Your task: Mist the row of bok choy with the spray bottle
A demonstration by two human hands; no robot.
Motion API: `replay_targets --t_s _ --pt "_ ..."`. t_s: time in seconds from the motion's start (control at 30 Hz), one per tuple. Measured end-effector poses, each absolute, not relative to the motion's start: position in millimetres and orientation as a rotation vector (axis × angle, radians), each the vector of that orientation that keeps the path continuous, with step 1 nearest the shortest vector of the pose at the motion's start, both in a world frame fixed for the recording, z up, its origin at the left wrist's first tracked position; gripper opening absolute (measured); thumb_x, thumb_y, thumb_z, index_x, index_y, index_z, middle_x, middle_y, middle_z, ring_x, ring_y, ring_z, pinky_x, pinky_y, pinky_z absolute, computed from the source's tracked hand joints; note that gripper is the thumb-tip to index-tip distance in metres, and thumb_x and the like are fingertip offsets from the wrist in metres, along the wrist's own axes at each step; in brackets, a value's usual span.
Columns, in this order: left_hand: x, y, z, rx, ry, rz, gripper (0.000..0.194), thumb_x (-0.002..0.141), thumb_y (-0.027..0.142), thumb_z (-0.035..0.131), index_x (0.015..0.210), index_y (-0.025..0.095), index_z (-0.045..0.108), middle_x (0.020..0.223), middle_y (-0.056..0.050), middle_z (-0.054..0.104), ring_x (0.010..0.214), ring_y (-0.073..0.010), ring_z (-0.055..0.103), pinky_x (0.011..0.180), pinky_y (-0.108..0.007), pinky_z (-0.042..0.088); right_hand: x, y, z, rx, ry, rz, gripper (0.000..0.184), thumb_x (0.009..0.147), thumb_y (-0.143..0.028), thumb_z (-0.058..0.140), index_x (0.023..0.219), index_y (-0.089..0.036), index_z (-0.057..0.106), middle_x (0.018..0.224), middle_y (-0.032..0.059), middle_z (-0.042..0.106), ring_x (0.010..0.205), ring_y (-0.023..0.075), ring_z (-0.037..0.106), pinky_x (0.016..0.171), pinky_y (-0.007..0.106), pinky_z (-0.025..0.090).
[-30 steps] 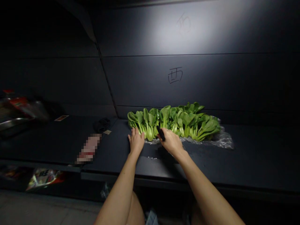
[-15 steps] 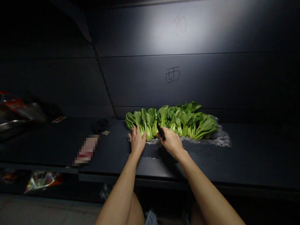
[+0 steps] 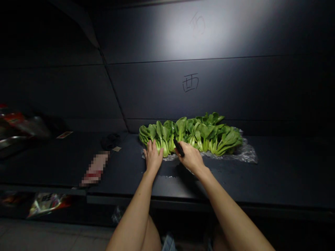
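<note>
A row of green bok choy (image 3: pixel 206 134) stands and leans along the back of the dark shelf (image 3: pixel 288 167), on clear plastic film (image 3: pixel 247 153). My left hand (image 3: pixel 153 157) lies with fingers spread against the pale stalks at the row's left end. Close to its right, my right hand (image 3: pixel 190 157) is closed around a short black stick-shaped thing (image 3: pixel 179 147); whether it is a marker or a handle I cannot tell. Its upper end points toward the leaves, and its lower part is hidden in the hand. The right fingertips are hidden too.
Behind the bok choy rises a dark panel with a handwritten character (image 3: pixel 190 82). To the left lie a dark cloth-like bundle (image 3: pixel 111 140), a pixelated pinkish item (image 3: pixel 94 168) and blurred packages (image 3: pixel 18 120). A shiny packet (image 3: pixel 47 204) is on the level below.
The view has shifted slightly, so the bok choy and shelf appear a little further left. Both hands stay in nearly the same place, and the right still holds the black stick-shaped thing.
</note>
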State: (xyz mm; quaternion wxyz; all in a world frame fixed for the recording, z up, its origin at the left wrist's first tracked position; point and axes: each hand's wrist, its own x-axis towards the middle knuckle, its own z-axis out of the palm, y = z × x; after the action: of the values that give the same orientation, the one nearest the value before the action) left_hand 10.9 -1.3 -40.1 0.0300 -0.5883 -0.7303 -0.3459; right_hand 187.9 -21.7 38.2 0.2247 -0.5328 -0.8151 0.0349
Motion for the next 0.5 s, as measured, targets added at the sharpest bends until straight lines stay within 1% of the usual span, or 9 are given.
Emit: replay_targets --t_s 0.13,0.27,0.5 --pt "12 -2 -39 -1.810 -2.250 -1.068 0.057 0.089 0.033 0.043 0.141 0.010 0.038 0.150 -0.021 0.035 0.141 -0.0325 0.029 0.110 -0.059 0.025 192 -19 36 -1.480 -2.210 0.086 0.028 0.094 -0.036 0.043 0.111 -0.020 0.058 0.107 0.0085 0.069 0.096 0.0202 0.064 0.075 0.026 0.042" --pt "13 -2 -38 -1.829 -2.210 -1.054 0.057 0.090 0.034 0.042 0.141 0.009 0.039 0.150 -0.021 0.034 0.142 -0.0322 0.027 0.111 -0.059 0.024 198 -19 39 -1.562 -2.146 0.104 0.029 0.095 -0.036 0.040 0.112 -0.020 0.058 0.102 0.0088 0.070 0.095 0.0201 0.064 0.075 0.025 0.042" --pt "19 -2 -35 -1.857 -2.133 -1.046 0.055 0.091 0.034 0.041 0.141 0.011 0.039 0.151 -0.019 0.034 0.142 -0.0316 0.026 0.113 -0.058 0.021 209 -17 41 -1.612 -2.086 0.072 0.031 0.095 -0.039 0.039 0.112 -0.020 0.056 0.102 0.0090 0.069 0.093 0.0213 0.064 0.073 0.027 0.041"
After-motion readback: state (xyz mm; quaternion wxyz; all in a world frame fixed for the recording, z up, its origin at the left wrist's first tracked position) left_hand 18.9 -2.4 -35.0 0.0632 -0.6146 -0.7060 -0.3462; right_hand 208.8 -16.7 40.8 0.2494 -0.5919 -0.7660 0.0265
